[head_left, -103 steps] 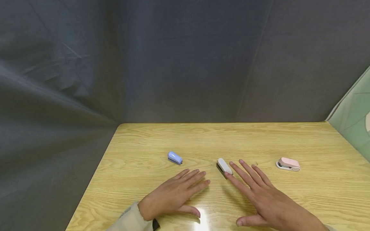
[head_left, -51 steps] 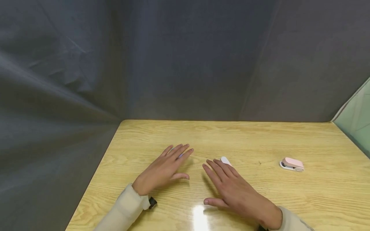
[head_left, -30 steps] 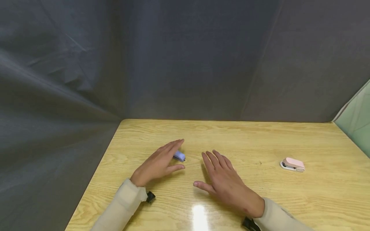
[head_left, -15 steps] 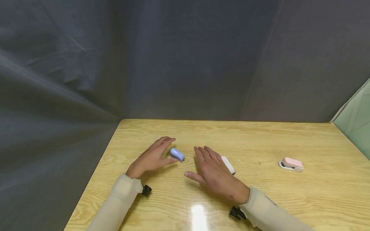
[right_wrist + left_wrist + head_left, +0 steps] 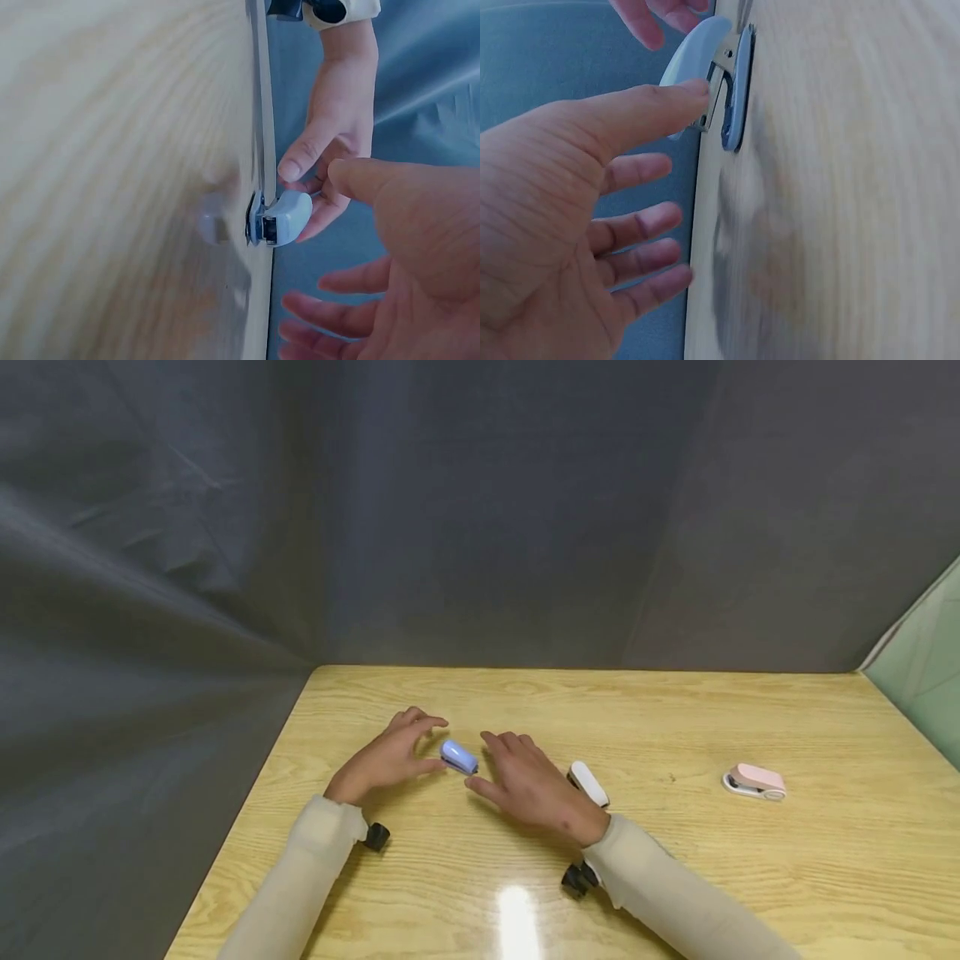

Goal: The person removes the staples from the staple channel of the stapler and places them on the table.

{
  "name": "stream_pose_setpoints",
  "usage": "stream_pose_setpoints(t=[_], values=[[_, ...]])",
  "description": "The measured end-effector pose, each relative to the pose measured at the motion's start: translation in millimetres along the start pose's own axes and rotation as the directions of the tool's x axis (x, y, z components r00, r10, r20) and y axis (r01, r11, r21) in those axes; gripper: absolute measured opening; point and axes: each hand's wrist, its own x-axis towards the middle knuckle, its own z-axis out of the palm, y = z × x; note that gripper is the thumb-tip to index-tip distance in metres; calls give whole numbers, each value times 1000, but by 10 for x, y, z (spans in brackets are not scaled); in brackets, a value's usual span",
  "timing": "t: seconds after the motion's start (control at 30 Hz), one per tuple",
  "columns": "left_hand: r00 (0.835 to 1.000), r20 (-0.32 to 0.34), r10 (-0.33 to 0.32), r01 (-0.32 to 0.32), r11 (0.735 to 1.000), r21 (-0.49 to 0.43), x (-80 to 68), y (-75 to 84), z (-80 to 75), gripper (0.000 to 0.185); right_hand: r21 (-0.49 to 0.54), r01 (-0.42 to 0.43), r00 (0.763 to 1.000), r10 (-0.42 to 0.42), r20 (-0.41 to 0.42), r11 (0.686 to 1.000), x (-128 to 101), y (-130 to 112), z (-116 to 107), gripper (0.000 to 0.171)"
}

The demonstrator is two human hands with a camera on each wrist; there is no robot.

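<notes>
Both hands are gathered about a small blue stapler (image 5: 459, 757), which lies flat on the wooden tabletop (image 5: 675, 710), left of the middle and a little back from the near edge. The left hand (image 5: 382, 760) comes at it from the left: the left wrist view shows the tip of the thumb (image 5: 667, 101) touching the stapler near its hinge end, while the other fingers are spread and loosely bent, apart from it on that side. From the head view those fingers arch over toward the stapler's far side, but whether any of them touches it there I cannot tell, so the left grip reads as spread and only beginning to gather, not pinching. The right hand (image 5: 532, 785) hovers just to the right of the stapler, its fingers straight and fanned, its grip spread and holding nothing, with a clear gap between fingertips and stapler. A white stapler (image 5: 588, 783) lies just beside the right wrist, and a pink stapler (image 5: 753, 782) sits well apart to the right. By my reading, the step in hand is the reach and first contact on the blue stapler, with the lift not yet made. The next move would call for the left fingers to come down behind the stapler opposite the thumb, so that it is pinched across its sides rather than pushed along the smooth tabletop, with the right hand near enough to steady it.
</notes>
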Motion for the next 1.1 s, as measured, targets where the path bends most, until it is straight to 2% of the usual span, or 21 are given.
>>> stream_pose_setpoints(t=[0.23,0.47,0.63,0.9,1.1], values=[[998,62,27,-21,995,-96,82,-57,-24,50,-5,-11,1000,11,-1,1000,185,-45,49,62],[994,106,-1,25,974,-226,139,-79,-23,39,22,-12,1000,12,-6,1000,324,-57,121,55],[994,112,13,13,972,-236,184,-109,7,32,48,-16,1000,17,-17,999,407,-46,156,46],[995,95,31,-8,972,-237,223,-116,49,23,153,-36,999,37,0,987,475,-25,206,30],[996,86,35,-15,975,-222,214,-114,65,19,130,-13,999,18,-43,991,492,-23,272,24]])
